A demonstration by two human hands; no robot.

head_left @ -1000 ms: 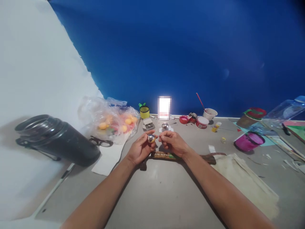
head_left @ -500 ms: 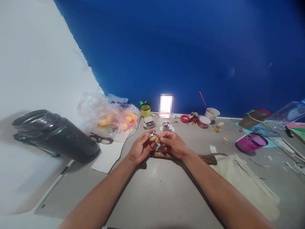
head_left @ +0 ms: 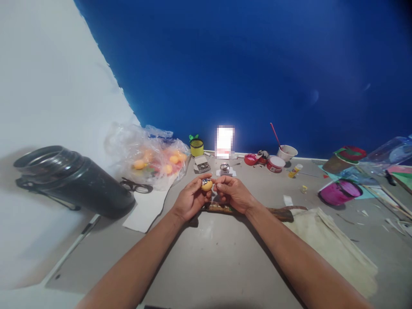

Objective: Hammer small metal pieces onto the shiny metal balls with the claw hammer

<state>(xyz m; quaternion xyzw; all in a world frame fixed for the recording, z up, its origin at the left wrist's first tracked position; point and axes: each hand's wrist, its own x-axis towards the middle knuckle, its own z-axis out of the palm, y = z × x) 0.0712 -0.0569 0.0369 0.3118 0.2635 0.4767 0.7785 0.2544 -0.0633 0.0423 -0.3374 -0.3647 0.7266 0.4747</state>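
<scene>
My left hand point(head_left: 190, 199) grips a small yellow ball point(head_left: 207, 186) whose upper part is covered with shiny silver pieces. Close against its right side is my right hand point(head_left: 232, 193), thumb and fingertips pinched together; anything between them is too small to make out. Under both hands lies a brown stick-like piece point(head_left: 220, 207), partly hidden by the right wrist. Just behind, an open small box point(head_left: 202, 165) is filled with little shiny silver pieces. Beside that box, a silver-covered ball point(head_left: 224, 168) rests on a white base.
On the left lean a dark flask point(head_left: 80, 184) and glasses point(head_left: 138, 186) beside a plastic bag of orange balls point(head_left: 151, 154). A bright phone-like screen point(head_left: 224, 139) stands at the wall. Rightward are a white cup point(head_left: 286, 153), a magenta container point(head_left: 340, 192) and a pale cloth point(head_left: 331, 249).
The yellow ball has turned in my left hand, so more of its bare yellow side shows and less silver. Both hands stay in nearly the same place.
</scene>
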